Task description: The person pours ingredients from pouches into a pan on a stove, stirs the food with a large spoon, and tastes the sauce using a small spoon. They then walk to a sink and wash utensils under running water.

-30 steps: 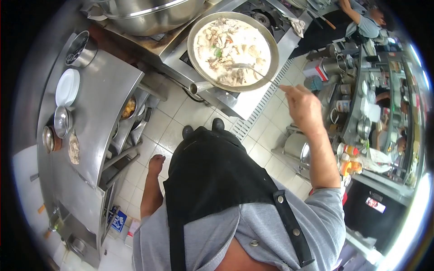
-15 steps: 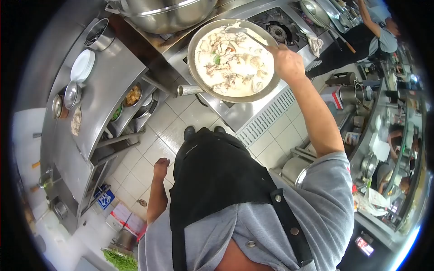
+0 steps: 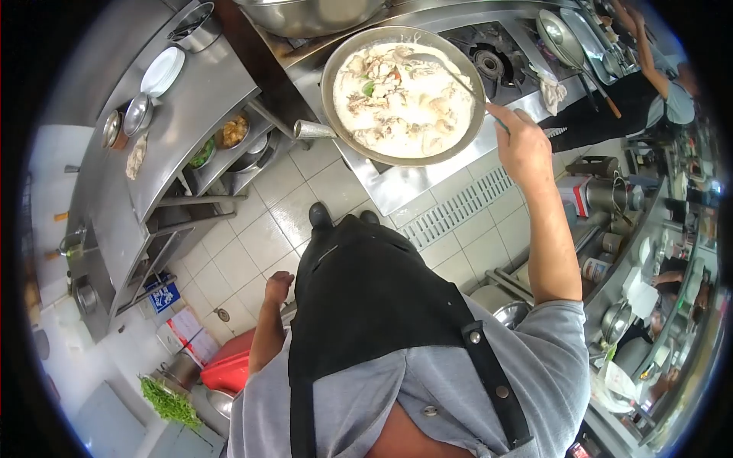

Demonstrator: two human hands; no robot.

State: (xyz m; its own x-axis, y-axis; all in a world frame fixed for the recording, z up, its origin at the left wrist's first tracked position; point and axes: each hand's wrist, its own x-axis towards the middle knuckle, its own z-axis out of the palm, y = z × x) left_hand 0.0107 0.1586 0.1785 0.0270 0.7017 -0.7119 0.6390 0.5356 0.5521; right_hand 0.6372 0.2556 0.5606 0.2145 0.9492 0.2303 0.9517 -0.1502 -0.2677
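My right hand is closed round the handle of a long metal cooking spoon. The spoon's head lies partly sunk in the creamy white sauce near the far side of a large, wide pan. Pale chunks, darker pieces and a green leaf show in the sauce. The pan rests on the stove, its hollow metal handle sticking out to the left. Down at my left side hangs my left hand, fingers curled in, with nothing visible in it.
A big steel pot stands behind the pan. To its right are a bare burner and a cloth. A steel counter on the left carries plates and bowls. Another person works at far right.
My right hand has drawn back rightward and nearer me, so more of the spoon's handle shows. The spoon's head has shifted slightly within the sauce. My view has turned a little.
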